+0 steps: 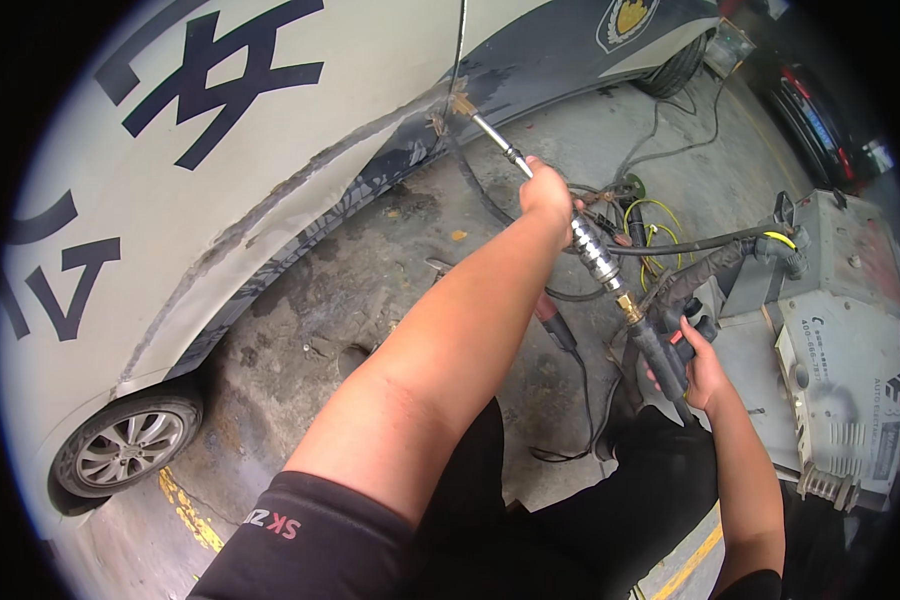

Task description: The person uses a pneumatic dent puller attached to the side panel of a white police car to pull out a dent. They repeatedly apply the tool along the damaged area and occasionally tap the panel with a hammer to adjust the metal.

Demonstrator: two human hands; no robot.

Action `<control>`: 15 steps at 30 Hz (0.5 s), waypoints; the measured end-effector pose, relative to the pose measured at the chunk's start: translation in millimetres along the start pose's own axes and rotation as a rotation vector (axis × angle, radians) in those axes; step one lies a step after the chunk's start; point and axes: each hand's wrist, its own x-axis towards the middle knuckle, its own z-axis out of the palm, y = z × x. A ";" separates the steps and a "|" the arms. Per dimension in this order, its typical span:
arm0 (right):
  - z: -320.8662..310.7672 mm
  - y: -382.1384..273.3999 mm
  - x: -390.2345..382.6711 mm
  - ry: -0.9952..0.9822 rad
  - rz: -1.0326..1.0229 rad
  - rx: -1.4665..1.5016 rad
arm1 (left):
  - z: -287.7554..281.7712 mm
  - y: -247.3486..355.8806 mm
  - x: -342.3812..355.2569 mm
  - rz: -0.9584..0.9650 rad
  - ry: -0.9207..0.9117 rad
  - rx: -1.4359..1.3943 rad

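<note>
A long dent puller (595, 252) with a chrome shaft, ribbed metal section, brass fitting and dark handle runs diagonally between my hands. My left hand (547, 195) is wrapped round its shaft, ahead of the ribbed section. Farther back, my right hand (705, 368) grips the dark handle, the thumb by a red part. The brass-coloured tip (462, 104) meets the lower side of a white and dark car (270, 130), at a vertical panel gap; exact contact is too small to tell. A scraped grey band (300, 178) runs along the car's lower side.
A grey machine (840, 350) stands at right, with thick cables (690, 245) leading from it. A red and black power tool (553, 318) lies on the floor near my left forearm. A wheel (130, 447) is at lower left; another vehicle (810, 125) is at far right.
</note>
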 end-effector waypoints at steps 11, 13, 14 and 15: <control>-7.7 32.1 -18.3 0.110 -0.618 -0.432 | -2.6 -11.9 1.5 0.093 0.049 0.183; 4.1 32.4 -32.0 0.143 -0.777 -0.632 | -1.5 -13.3 7.5 0.106 0.075 0.219; 11.0 32.8 -40.0 0.160 -0.851 -0.767 | -0.9 -13.5 10.2 0.113 0.088 0.237; 17.5 29.7 -45.2 0.139 -0.937 -0.899 | -0.4 -13.8 12.3 0.113 0.103 0.241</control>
